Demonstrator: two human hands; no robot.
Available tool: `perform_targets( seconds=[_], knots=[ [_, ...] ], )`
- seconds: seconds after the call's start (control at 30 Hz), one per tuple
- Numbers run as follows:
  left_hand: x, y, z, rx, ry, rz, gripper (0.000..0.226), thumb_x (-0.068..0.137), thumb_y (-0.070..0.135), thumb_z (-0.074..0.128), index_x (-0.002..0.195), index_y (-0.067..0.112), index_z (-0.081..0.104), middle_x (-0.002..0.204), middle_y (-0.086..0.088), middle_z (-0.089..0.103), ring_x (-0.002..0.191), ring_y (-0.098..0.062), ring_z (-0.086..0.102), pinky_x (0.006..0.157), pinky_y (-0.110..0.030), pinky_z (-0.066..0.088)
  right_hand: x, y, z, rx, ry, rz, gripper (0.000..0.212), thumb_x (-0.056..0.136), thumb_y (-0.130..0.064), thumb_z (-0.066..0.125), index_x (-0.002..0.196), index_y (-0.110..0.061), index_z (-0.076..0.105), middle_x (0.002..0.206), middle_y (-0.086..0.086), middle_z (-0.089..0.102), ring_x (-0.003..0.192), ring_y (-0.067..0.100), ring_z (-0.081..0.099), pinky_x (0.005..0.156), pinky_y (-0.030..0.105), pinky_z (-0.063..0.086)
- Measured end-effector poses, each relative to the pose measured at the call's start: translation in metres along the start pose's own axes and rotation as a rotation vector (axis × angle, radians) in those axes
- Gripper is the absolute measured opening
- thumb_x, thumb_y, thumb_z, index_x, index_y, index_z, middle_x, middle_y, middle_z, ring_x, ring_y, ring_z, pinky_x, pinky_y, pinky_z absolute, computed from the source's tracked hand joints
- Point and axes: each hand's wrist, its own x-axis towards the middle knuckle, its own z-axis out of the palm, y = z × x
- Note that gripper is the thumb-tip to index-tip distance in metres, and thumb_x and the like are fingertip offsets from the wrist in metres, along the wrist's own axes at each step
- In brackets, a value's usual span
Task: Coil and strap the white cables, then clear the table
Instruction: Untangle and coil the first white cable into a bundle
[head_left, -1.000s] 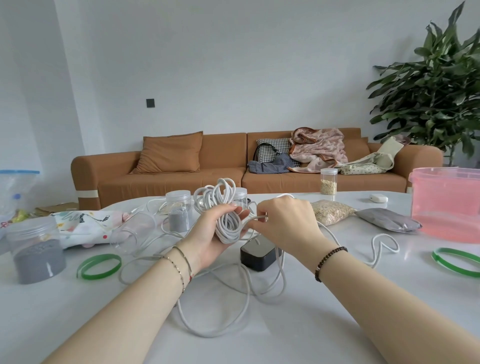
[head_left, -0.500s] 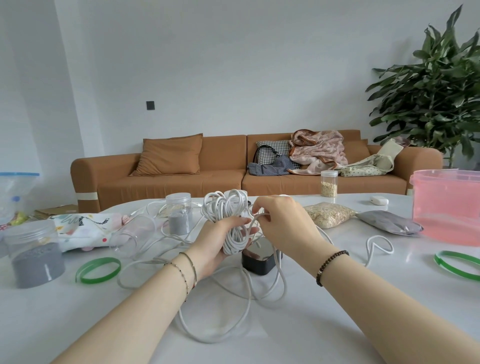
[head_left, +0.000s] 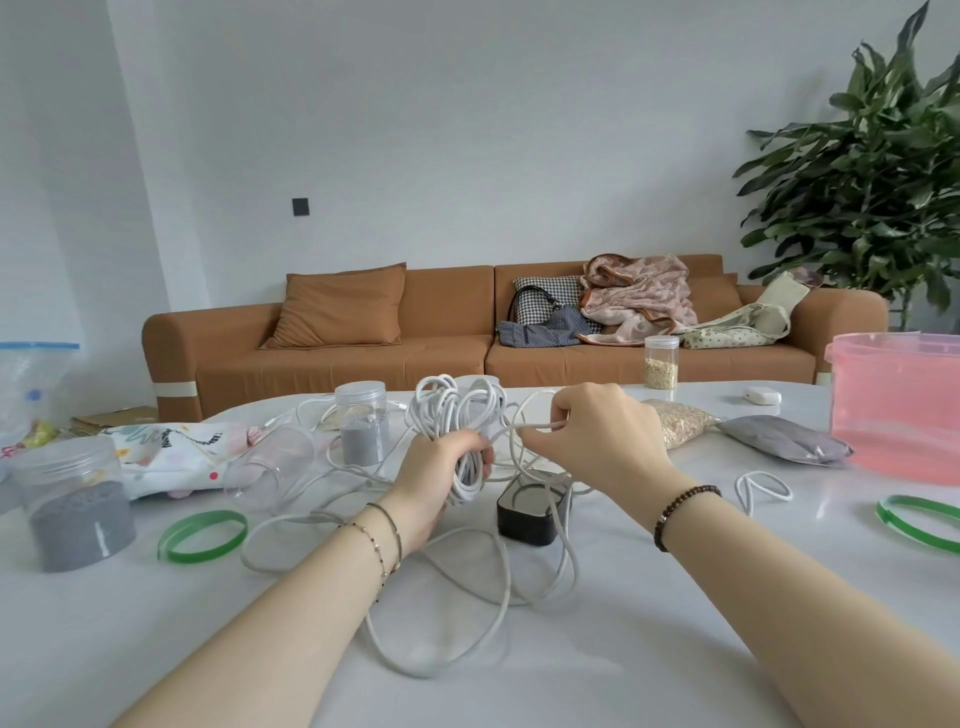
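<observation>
My left hand (head_left: 436, 483) grips a bundle of coiled white cable (head_left: 457, 415) upright above the white table (head_left: 649, 649). My right hand (head_left: 597, 431) pinches a strand of the same cable just right of the bundle. Loose white cable loops (head_left: 467, 613) trail from the bundle across the table towards me. A black box (head_left: 527, 512) lies among the loops, right under my hands. Another short white cable loop (head_left: 763, 486) lies to the right.
Green bands lie at the left (head_left: 202, 535) and right (head_left: 919, 522). Jars of grey grit (head_left: 78, 504) (head_left: 362, 428), an overturned clear jar (head_left: 270, 462), a patterned pouch (head_left: 171, 447), bags of grain (head_left: 680, 421) and grey grit (head_left: 779, 439), and a pink tub (head_left: 898, 405) ring the table.
My right hand has drawn its strand up and to the right, away from the bundle. My left hand has turned the bundle slightly and lowered it.
</observation>
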Motion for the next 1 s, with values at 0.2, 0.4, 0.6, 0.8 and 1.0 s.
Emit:
perform_targets(
  seconds=[0.2,0.4,0.6,0.8,1.0],
  knots=[
    [0.007,0.001,-0.016,-0.324,0.176,-0.03,0.028,0.088,0.017,0.058,0.06,0.013,0.06,0.066,-0.005,0.055,0.055,-0.017,0.052,0.062,-0.03,0.039,0.004,0.002,0.004,0.336,-0.07,0.027,0.051,0.078,-0.05,0.077,0.057,-0.014,0.048,0.054,-0.008,0.049,0.055,0.012,0.046,0.051,0.025,0.034],
    [0.012,0.005,-0.023,-0.792,0.119,-0.091,0.012,0.092,0.005,0.053,0.081,0.007,0.058,0.065,-0.004,0.058,0.056,-0.012,0.058,0.061,-0.023,0.05,0.009,0.0,0.0,0.665,-0.175,0.038,0.042,0.08,-0.044,0.08,0.067,-0.005,0.068,0.046,-0.009,0.042,0.043,0.007,0.035,0.044,0.016,0.03],
    [0.011,0.009,-0.027,-0.939,0.07,-0.115,0.007,0.092,0.005,0.058,0.085,0.005,0.059,0.072,-0.008,0.059,0.064,-0.017,0.059,0.063,-0.03,0.058,0.001,-0.002,0.009,0.74,-0.109,-0.018,0.037,0.093,-0.036,0.065,0.071,-0.007,0.063,0.052,-0.004,0.047,0.047,0.005,0.038,0.049,0.017,0.032],
    [0.006,0.005,-0.025,-0.68,0.042,-0.174,0.018,0.095,0.014,0.061,0.078,0.01,0.057,0.063,-0.003,0.056,0.058,-0.012,0.053,0.066,-0.024,0.048,-0.006,-0.003,0.019,0.721,0.082,-0.122,0.018,0.096,-0.02,0.062,0.079,-0.016,0.065,0.076,-0.002,0.063,0.057,0.007,0.045,0.053,0.016,0.032],
    [-0.006,0.005,-0.019,-0.646,-0.144,-0.205,0.009,0.091,0.009,0.064,0.086,0.01,0.057,0.07,-0.003,0.05,0.061,-0.01,0.048,0.056,-0.019,0.044,-0.01,-0.002,0.013,0.606,0.301,-0.249,0.01,0.097,-0.022,0.06,0.09,-0.02,0.068,0.079,-0.009,0.058,0.067,0.011,0.051,0.057,0.029,0.041]
  ],
)
